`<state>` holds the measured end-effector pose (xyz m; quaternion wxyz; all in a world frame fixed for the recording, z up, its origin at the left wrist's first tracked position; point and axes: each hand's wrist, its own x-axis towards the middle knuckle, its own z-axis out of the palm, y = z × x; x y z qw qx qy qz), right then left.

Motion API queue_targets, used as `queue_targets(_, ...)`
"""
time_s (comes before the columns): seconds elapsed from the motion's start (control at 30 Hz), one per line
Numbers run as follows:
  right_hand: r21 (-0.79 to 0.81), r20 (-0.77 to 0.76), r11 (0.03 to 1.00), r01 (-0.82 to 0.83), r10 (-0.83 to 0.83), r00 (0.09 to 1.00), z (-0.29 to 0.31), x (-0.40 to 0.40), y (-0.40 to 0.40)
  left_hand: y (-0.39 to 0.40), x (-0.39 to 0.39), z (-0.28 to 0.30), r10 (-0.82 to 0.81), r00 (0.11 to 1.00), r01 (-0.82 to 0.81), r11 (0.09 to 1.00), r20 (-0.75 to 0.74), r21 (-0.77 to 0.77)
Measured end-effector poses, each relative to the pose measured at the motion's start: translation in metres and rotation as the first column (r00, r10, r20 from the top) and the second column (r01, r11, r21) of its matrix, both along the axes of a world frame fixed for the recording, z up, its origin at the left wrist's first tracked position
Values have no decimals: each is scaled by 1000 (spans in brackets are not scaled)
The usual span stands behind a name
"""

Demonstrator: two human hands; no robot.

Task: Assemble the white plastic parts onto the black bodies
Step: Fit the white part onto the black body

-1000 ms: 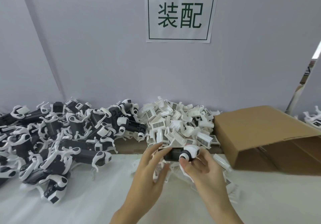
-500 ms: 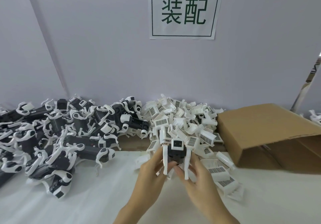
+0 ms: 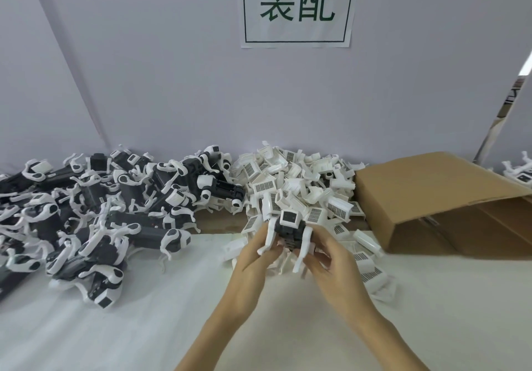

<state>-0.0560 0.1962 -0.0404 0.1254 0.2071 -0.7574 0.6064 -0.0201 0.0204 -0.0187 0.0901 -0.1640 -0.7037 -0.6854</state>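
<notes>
I hold one black body [image 3: 288,231] upright between both hands, just in front of the heap of loose white plastic parts [image 3: 299,186]. White curved arms hang down its two sides and a white square cap sits on top. My left hand [image 3: 253,267] grips its left side, fingers curled around the white arm. My right hand [image 3: 331,264] grips the right side the same way. The lower part of the body is hidden behind my fingers.
A large pile of black bodies with white parts fitted [image 3: 95,209] fills the left of the white table [image 3: 144,327]. An open cardboard box [image 3: 443,198] lies on its side at the right. A paper sign [image 3: 298,6] hangs on the grey wall.
The body was turned from lying sideways to standing upright with its white arms pointing down. Both hands shifted their grip to its sides and stayed in front of the white heap.
</notes>
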Motion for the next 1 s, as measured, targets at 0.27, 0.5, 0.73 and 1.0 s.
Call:
queue_targets(0.27, 66, -20, 997, 45, -44, 999, -2, -3, 5, 2, 5, 13, 8, 1000, -8, 994, -5, 106)
queue_targets(0.5, 110, -156, 993, 52, -35, 987, 4, 1, 4, 9, 4, 21, 84, 993, -102, 963, 84, 249)
queue_targets(0.73, -227, 262, 936, -267, 323, 909, 13, 4, 4, 5, 2, 18, -68, 984, -16, 885, 162, 466)
queue_targets(1.0, -360, 342, 909, -209, 337, 877, 14, 2, 13, -7, -1, 10, 92, 993, -107, 961, 72, 253)
